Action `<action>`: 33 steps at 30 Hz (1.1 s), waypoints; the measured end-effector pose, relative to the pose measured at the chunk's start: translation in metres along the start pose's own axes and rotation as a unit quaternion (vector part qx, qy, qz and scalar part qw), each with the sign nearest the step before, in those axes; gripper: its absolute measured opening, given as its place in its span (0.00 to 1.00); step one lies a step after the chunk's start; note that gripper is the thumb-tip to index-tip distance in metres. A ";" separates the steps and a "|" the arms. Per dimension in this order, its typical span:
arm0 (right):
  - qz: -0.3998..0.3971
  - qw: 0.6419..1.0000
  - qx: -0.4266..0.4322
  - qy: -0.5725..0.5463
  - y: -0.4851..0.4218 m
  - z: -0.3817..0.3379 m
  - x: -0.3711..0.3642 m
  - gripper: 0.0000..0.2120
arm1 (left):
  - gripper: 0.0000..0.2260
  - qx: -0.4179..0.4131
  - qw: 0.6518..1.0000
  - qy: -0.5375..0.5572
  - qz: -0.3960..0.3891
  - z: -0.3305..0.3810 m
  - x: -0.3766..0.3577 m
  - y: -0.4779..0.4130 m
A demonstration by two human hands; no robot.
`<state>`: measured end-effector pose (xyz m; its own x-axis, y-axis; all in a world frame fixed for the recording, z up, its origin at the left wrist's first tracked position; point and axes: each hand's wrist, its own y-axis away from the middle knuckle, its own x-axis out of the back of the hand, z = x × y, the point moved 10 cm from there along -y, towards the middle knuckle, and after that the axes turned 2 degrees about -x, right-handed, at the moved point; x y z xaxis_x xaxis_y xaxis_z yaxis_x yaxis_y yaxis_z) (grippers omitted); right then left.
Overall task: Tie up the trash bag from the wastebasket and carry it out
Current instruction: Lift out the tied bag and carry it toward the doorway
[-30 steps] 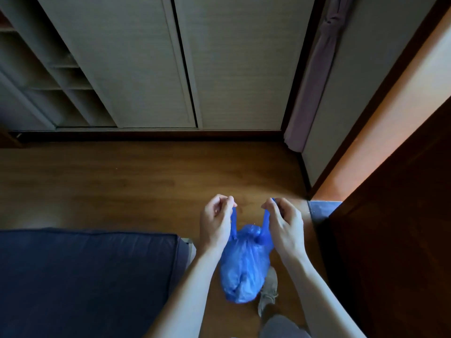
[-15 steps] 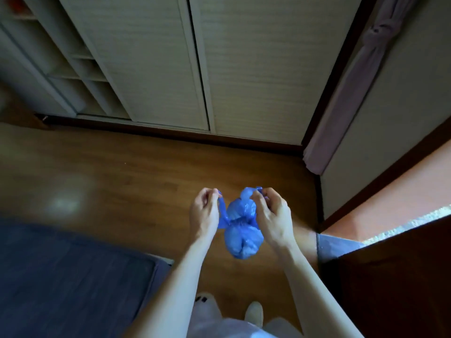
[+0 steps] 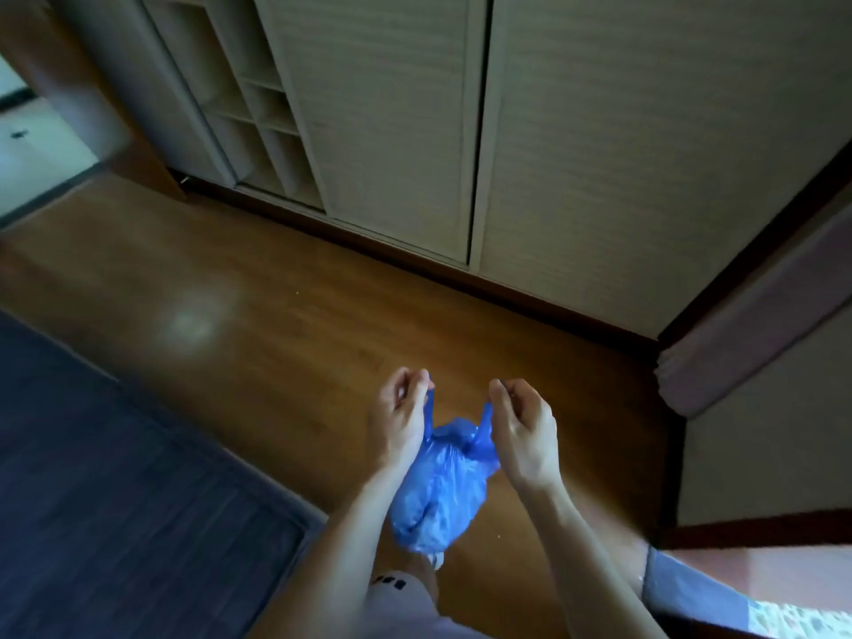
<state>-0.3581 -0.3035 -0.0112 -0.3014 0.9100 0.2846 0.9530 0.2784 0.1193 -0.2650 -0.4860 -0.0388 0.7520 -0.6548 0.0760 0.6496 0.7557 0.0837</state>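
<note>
A small blue trash bag point(image 3: 440, 491) hangs in the air above the wooden floor, bunched at its top. My left hand point(image 3: 400, 419) pinches the bag's left tail between thumb and fingers. My right hand point(image 3: 523, 426) pinches the right tail. Both tails are pulled apart and upward, with the bag's full body hanging below and between my wrists. No wastebasket is in view.
A dark blue mattress point(image 3: 115, 477) fills the lower left. Pale sliding closet doors point(image 3: 576, 154) and open shelves point(image 3: 249, 113) stand ahead. A rolled curtain point(image 3: 747, 343) hangs at right. A bright doorway point(image 3: 27, 145) opens at far left. My feet show below the bag.
My view has swung left, bringing the doorway into sight. The hands, close together over the bag half a second ago, have pulled apart, stretching the two tails outward.
</note>
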 end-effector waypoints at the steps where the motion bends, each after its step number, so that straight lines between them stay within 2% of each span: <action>1: -0.007 1.000 0.001 0.003 -0.015 -0.005 -0.013 0.16 | 0.12 0.002 1.000 0.004 0.003 0.002 0.003 -0.017; 8: -0.063 0.997 0.025 0.042 -0.128 -0.063 -0.109 0.12 | 0.10 0.047 0.996 0.040 0.057 0.009 0.040 -0.150; 12: -0.083 0.995 0.045 0.045 -0.187 -0.100 -0.160 0.12 | 0.09 0.034 0.995 0.065 0.060 0.030 0.055 -0.218; 21: -0.163 0.984 0.032 0.057 -0.261 -0.124 -0.275 0.16 | 0.11 0.062 0.987 0.069 0.131 0.032 0.115 -0.307; 28: -0.280 0.957 0.037 0.071 -0.316 -0.147 -0.387 0.14 | 0.15 0.029 0.971 0.033 0.236 0.045 0.179 -0.370; 33: -0.370 0.924 0.082 0.052 -0.359 -0.180 -0.473 0.15 | 0.16 0.042 0.943 0.009 0.331 0.043 0.223 -0.429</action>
<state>-0.5628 -0.8888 -0.0169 -0.8652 0.4205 0.2732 0.4743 0.8630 0.1739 -0.3805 -0.9568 -0.0152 0.9916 -0.0392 0.1232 0.0267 0.9944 0.1018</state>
